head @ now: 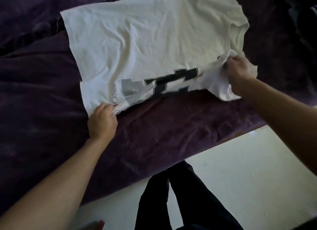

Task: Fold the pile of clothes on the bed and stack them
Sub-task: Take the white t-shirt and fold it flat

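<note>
Head view, looking down across a bed (171, 135) covered by a dark purple blanket (34, 92). Spread over the blanket, a wrinkled white T-shirt (145, 41), straight hem edge to the left, sleeve end to the right. Along its near edge, a strip of fabric raised off the blanket and turned up, showing a black block print with a grey patch beside it; lettering too blurred to read.

Left hand (102, 121) at the near left corner of the shirt, fingers curled, pinching the fabric. Right hand (238, 72) at the near right, by the sleeve, fingers closed around a bunched fold of cloth. Hands well apart, the printed strip stretched between them. Both forearms bare, reaching in from the lower corners.

In the top right corner, a dark garment (305, 15) on the bed, mostly cut off by the frame. Below the bed edge, pale floor (240, 169) and legs in dark trousers (180, 195) just beside the bed. At the bottom left edge, a small red object (101, 223), too cropped to identify.
</note>
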`<state>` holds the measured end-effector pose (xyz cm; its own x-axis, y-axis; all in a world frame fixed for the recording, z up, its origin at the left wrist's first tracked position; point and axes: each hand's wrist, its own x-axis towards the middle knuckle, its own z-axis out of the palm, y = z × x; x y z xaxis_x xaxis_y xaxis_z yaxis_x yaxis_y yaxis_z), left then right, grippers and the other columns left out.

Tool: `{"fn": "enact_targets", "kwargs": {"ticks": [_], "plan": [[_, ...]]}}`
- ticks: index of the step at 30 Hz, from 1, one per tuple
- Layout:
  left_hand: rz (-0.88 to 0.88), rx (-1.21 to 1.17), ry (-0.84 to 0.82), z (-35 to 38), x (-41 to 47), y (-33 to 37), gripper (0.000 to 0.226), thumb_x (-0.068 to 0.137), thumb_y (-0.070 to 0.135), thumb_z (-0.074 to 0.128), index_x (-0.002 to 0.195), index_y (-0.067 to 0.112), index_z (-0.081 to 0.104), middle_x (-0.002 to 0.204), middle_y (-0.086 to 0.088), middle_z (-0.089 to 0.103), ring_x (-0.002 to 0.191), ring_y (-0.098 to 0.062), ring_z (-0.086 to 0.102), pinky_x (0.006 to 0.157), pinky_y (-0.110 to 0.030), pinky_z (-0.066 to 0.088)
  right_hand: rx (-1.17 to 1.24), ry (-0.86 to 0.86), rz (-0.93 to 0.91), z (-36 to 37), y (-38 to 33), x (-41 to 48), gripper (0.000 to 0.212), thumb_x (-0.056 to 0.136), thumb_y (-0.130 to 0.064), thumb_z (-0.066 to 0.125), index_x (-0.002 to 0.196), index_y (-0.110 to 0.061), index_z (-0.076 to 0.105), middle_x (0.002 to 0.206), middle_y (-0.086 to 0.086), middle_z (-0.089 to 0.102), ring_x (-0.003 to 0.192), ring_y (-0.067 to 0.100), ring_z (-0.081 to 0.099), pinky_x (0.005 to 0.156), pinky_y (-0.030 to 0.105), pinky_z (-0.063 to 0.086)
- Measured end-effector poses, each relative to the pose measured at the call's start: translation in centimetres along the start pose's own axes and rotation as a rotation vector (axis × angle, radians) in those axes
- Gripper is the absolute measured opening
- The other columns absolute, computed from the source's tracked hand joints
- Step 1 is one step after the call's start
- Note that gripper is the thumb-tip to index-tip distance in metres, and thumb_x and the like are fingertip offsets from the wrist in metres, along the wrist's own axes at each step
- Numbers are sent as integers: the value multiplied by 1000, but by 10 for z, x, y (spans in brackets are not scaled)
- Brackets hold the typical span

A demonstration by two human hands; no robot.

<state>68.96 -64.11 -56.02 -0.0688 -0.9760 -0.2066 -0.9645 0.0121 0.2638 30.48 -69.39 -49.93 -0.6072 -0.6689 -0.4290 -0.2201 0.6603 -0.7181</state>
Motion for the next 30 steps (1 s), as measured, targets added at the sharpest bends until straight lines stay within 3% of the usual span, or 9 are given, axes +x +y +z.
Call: {"fn": "enact_targets", "kwargs": {"ticks": [4, 6, 8, 10, 13, 17, 21, 24, 30], "plan": [[12, 36, 16, -3, -33, -20, 20, 66, -13, 53, 79, 0, 61, 78, -14, 58, 73, -38, 55, 52, -37, 36, 55, -43, -109, -10, 5, -45, 37, 82, -61, 51, 83, -27, 66, 74, -15, 59, 63, -5, 59, 60, 25, 48], [9, 65, -9, -4, -59, -34, 15, 66, -13, 56, 73, 0, 60, 74, -14, 59, 70, -38, 56, 52, -40, 41, -471, -165, -311, -19, 34, -78, 60, 67, -81, 54, 101, -32, 56, 79, -9, 59, 65, 11, 62, 62, 30, 49], [-9, 82, -39, -5, -83, -47, 16, 65, -14, 58, 68, 2, 60, 70, -13, 60, 67, -37, 56, 51, -38, 40, -1042, -164, -437, -27, 69, -107, 59, 64, -74, 59, 106, -35, 46, 84, -3, 64, 73, 27, 62, 66, 34, 46], [-20, 108, -79, -4, -100, -57, 18, 62, -15, 59, 65, 2, 59, 66, -12, 59, 63, -36, 54, 49, -35, 37, -1167, -240, -489, -35, 97, -123, 39, 71, -43, 67, 105, -30, 51, 95, 1, 63, 83, 32, 64, 70, 37, 43], [-22, 180, -130, -4, -119, -64, 23, 57, -17, 61, 68, 3, 63, 65, -13, 62, 60, -37, 55, 49, -34, 35, -1133, -174, -419, -61, 128, -120, 29, 71, -14, 72, 99, -15, 63, 96, 9, 59, 96, 34, 57, 79, 42, 39], [-19, 188, -223, -4, -135, -58, 18, 63, -15, 55, 64, 3, 55, 65, -16, 62, 64, -39, 56, 56, -42, 43, -932, -74, -335, -99, 148, -113, 17, 70, 3, 59, 82, -6, 67, 85, 12, 62, 86, 38, 56, 70, 40, 42], [45, 108, -229, -17, -138, -51, 16, 78, 9, 55, 65, 12, 47, 64, -10, 60, 66, -34, 55, 64, -42, 42, -658, -27, -374, -110, 126, -118, 28, 63, -10, 43, 80, -12, 65, 70, 2, 58, 64, 28, 50, 57, 32, 35], [97, 108, -163, -39, -126, -52, 17, 75, 26, 57, 71, 10, 55, 65, -5, 59, 66, -30, 53, 63, -40, 41, -470, 22, -363, -103, 86, -105, 38, 65, -11, 41, 91, -20, 69, 78, -2, 65, 71, 22, 58, 63, 30, 44], [-134, -117, 104, -87, -45, -60, 6, 84, 7, 65, 82, 2, 65, 80, -20, 63, 76, -42, 58, 65, -45, 45, -377, 91, -417, -74, -13, -28, 27, 81, -15, 55, 100, -20, 73, 99, 3, 72, 94, 22, 65, 81, 36, 52]]}}
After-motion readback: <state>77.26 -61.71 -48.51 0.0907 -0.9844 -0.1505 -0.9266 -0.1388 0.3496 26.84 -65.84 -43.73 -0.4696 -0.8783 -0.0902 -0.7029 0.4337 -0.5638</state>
